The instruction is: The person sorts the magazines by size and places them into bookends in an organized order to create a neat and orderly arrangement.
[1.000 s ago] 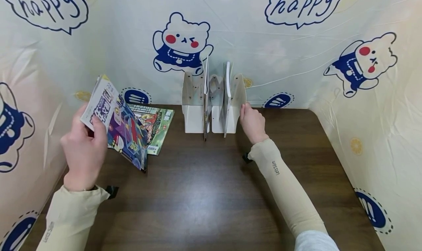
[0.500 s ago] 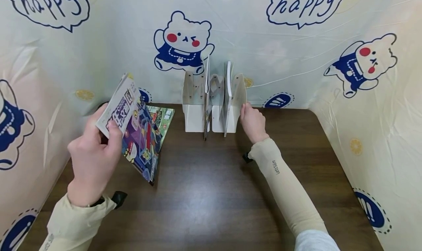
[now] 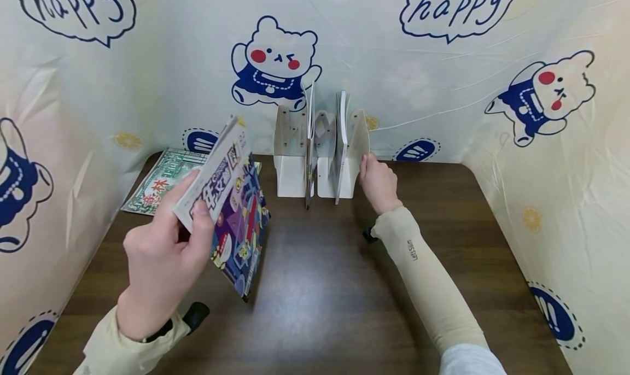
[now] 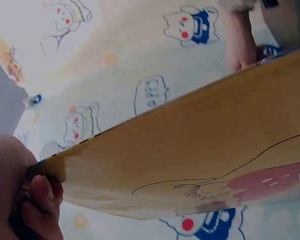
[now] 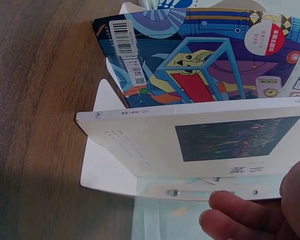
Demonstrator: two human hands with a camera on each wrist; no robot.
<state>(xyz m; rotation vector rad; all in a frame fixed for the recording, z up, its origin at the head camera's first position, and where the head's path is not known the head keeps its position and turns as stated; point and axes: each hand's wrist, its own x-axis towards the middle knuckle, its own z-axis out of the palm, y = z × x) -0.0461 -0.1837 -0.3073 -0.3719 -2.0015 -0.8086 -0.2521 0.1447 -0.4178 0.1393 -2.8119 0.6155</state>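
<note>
My left hand (image 3: 164, 255) grips a colourful purple-and-blue magazine (image 3: 241, 222) near its white title strip, thumb on the cover. It hangs tilted above the table, left of a white book rack (image 3: 295, 178). The left wrist view shows its tan back cover (image 4: 190, 150) with a pink drawing. My right hand (image 3: 379, 183) pinches the edge of the rack's right panel. In the right wrist view, fingertips (image 5: 225, 210) lie right at that panel. A white book (image 5: 155, 145) stands in the rack, with a blue-purple barcoded magazine (image 5: 190, 55) upright behind it.
A green magazine (image 3: 152, 192) with red lettering lies at the back left of the brown wooden table (image 3: 315, 287). The held magazine partly covers what lies beside it. A patterned cloth (image 3: 374, 52) hangs behind the table and along both sides.
My left hand has moved right and nearer the front with the magazine, uncovering the green magazine at the back left. The right hand has stayed at the rack.
</note>
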